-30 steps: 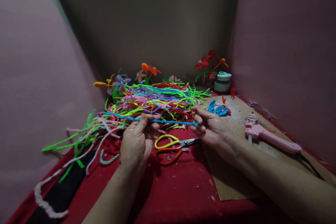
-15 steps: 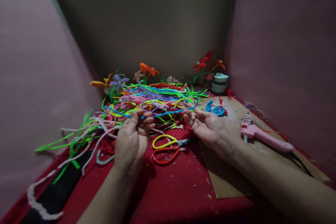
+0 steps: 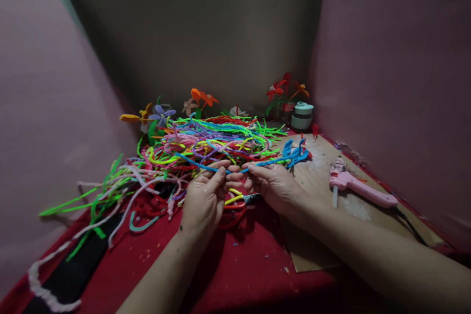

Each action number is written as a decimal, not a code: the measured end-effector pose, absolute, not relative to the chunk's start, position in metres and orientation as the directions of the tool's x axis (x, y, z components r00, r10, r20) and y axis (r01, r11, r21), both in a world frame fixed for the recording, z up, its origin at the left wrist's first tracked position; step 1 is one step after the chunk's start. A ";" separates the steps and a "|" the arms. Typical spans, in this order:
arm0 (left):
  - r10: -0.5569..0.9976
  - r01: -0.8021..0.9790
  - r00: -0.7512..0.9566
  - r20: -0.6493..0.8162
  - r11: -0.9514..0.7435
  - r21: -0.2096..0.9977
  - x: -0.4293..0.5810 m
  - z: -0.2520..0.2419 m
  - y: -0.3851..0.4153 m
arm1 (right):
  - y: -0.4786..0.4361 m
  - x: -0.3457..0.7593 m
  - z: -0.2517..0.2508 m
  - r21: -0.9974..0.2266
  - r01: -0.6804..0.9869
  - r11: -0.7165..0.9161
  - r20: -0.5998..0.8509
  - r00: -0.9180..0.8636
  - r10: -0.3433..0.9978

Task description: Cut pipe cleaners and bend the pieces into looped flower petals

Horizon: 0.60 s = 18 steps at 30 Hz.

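Near cloth [image 3: 253, 270] passable — scissors [image 3: 235, 199] perhaps obstruct beyond.

In front of the pile of stems [image 3: 221, 138], the left hand [image 3: 206, 196] hides part of the handles of the scissors [image 3: 248, 198], and the right hand [image 3: 281, 187] the blade tips. Both hands partly cover the blue stem [image 3: 195, 162], whose right end is lost against blue petals [image 3: 296, 155] right of the pile. Nearer than the pile, both forearms [image 3: 162, 265] and the black strip [image 3: 75, 272] run out of view; the scraps [image 3: 287, 270] are too small to tell.

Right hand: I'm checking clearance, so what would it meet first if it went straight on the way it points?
Most likely the left hand, just ahead of the right hand on that line; exact depth is unclear.
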<state>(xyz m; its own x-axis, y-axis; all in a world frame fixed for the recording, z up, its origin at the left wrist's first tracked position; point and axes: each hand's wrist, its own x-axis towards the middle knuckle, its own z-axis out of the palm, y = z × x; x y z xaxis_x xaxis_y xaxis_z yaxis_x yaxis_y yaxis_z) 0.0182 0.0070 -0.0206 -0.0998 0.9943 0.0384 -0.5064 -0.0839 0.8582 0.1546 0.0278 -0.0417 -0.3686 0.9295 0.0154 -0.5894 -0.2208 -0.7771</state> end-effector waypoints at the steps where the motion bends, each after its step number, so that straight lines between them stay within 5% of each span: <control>1: 0.995 -0.498 -0.092 0.044 -0.084 0.863 0.018 -0.020 0.007 | 0.028 0.155 -0.043 -0.808 -0.545 -0.225 0.001 -0.382 0.924; 11: 0.996 -0.250 0.055 0.066 -0.050 0.967 0.014 -0.006 0.017 | 0.022 0.152 -0.045 -0.931 -0.223 -0.289 -0.133 -0.530 0.838; 18: 0.973 0.110 0.232 -0.019 -0.007 0.994 0.023 0.006 0.019 | 0.015 0.154 -0.038 -0.978 0.073 -0.194 -0.198 -0.610 0.768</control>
